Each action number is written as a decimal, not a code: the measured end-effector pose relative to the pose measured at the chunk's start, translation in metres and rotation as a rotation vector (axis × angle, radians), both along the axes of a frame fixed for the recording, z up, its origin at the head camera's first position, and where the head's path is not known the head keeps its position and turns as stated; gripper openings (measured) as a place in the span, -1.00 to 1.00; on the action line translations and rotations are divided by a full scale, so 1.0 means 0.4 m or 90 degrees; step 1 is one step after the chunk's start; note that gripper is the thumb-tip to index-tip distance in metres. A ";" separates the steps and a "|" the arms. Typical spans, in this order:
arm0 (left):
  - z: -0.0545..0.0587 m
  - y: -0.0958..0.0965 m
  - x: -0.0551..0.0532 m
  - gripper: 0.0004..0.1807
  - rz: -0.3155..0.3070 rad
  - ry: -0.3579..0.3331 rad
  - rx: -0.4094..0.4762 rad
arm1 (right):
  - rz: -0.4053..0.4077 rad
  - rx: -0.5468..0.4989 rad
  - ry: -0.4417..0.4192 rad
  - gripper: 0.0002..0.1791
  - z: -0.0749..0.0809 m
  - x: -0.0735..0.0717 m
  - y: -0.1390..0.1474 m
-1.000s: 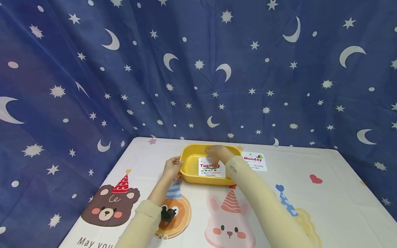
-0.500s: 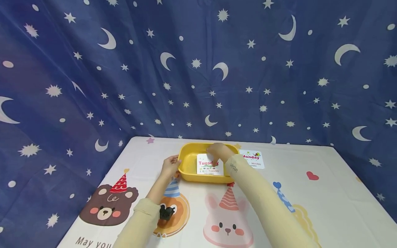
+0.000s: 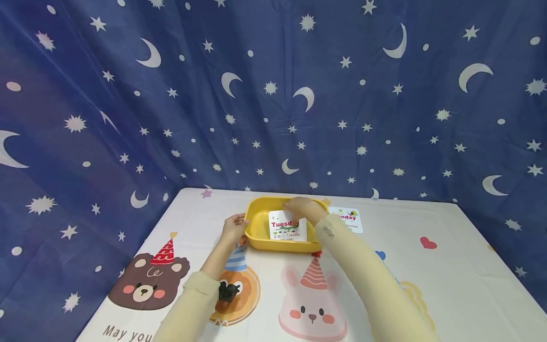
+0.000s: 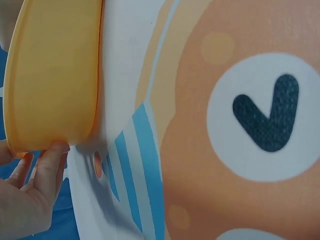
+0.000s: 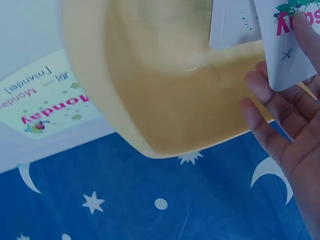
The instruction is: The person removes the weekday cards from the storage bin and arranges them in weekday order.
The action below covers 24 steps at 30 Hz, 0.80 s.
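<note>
With right hand (image 3: 304,209), pinching Tuesday card (image 3: 281,232) mid-frame, apparently for removal from yellow tray (image 3: 278,246); likely needing upward clearance next.

Cream left sleeve (image 3: 188,311), banded cuff (image 3: 202,285), cream right sleeve (image 3: 372,280), small dark marking (image 3: 328,231) near its end

here's "tuesday" in big red, repeated small beside "星期二", on the held card (image 3: 288,227) | "monday" on the other card (image 3: 353,222) | "may you" across the tablecloth (image 3: 461,285) | sleeve (image 3: 367,270) lettering unreadable
</note>
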<state>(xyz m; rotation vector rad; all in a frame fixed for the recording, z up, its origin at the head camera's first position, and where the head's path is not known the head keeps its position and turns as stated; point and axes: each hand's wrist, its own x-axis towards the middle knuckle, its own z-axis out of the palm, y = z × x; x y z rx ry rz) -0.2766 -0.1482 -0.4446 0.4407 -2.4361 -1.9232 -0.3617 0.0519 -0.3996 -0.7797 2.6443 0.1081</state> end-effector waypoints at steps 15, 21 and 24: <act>-0.001 -0.001 0.002 -0.60 0.004 -0.029 0.001 | 0.041 -0.113 -0.006 -0.41 0.011 0.017 0.036; -0.002 0.001 0.000 -0.60 -0.002 -0.019 0.014 | 0.105 -0.165 0.010 -0.64 0.019 0.031 0.068; -0.005 -0.001 -0.001 -0.61 0.003 -0.010 0.016 | 0.128 -0.201 0.011 -0.78 0.019 0.034 0.084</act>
